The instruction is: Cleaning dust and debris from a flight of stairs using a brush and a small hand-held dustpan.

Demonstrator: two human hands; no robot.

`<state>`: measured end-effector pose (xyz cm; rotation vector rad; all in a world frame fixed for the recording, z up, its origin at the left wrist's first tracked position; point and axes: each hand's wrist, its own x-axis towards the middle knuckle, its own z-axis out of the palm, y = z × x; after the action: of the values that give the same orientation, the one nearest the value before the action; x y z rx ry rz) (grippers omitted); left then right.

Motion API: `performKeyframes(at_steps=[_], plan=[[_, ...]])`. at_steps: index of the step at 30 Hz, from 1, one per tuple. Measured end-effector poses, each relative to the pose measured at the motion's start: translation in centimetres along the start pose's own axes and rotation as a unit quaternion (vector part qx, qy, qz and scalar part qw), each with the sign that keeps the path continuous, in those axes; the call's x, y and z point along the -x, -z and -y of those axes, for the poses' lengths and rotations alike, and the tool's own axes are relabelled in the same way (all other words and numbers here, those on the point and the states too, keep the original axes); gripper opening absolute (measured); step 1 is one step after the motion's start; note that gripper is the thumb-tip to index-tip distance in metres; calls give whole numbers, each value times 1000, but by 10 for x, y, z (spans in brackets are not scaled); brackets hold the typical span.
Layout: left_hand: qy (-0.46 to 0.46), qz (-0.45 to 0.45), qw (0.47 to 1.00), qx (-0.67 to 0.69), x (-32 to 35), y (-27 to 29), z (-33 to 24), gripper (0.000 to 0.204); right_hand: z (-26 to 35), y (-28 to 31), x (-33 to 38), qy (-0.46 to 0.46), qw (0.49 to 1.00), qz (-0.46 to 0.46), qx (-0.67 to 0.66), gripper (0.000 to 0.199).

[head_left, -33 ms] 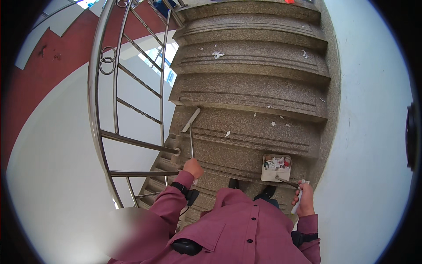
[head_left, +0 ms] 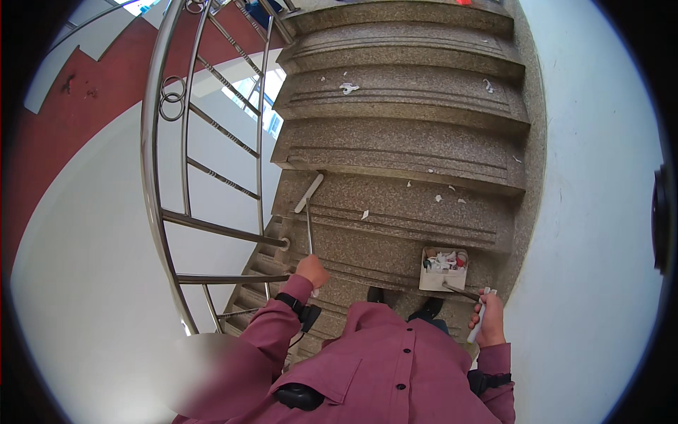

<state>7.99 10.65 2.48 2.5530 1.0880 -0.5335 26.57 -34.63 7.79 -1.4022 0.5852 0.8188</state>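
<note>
My left hand [head_left: 311, 271] is closed around the metal handle of a broom [head_left: 309, 222]. Its narrow, pale head rests slantwise on a step by the railing side. On the right, my right hand [head_left: 489, 319] grips the white end of a dustpan's handle. The box-shaped, cream dustpan [head_left: 443, 280] sits on the step just in front of my feet, with crumpled white paper and a bit of red inside. A small paper scrap [head_left: 365, 214] lies on the step between broom and dustpan, and more scraps [head_left: 438, 198] are scattered to its right.
Speckled stone stairs [head_left: 402, 134] rise ahead, with a larger paper piece [head_left: 349, 87] and another scrap [head_left: 488, 85] on a higher step. A metal railing [head_left: 150, 141] runs along the left, with an open stairwell beyond. The white wall [head_left: 600, 177] borders the right.
</note>
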Motion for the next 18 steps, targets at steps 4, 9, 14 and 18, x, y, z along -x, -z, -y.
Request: performKeyframes(at_steps=[4, 9, 14, 18], plan=[[-44, -1, 999, -7, 21, 1, -43, 27, 3, 11, -6, -2, 1000, -2, 4, 31], [-37, 20, 999, 8, 33, -7, -87, 29, 9, 19, -10, -10, 1000, 7, -1, 32], [-30, 43, 998, 16, 50, -2, -145, 28, 19, 21, -9, -35, 998, 52, -28, 32], [-39, 70, 996, 23, 62, -3, -180, 26, 22, 29, -14, -60, 995, 72, -21, 31]])
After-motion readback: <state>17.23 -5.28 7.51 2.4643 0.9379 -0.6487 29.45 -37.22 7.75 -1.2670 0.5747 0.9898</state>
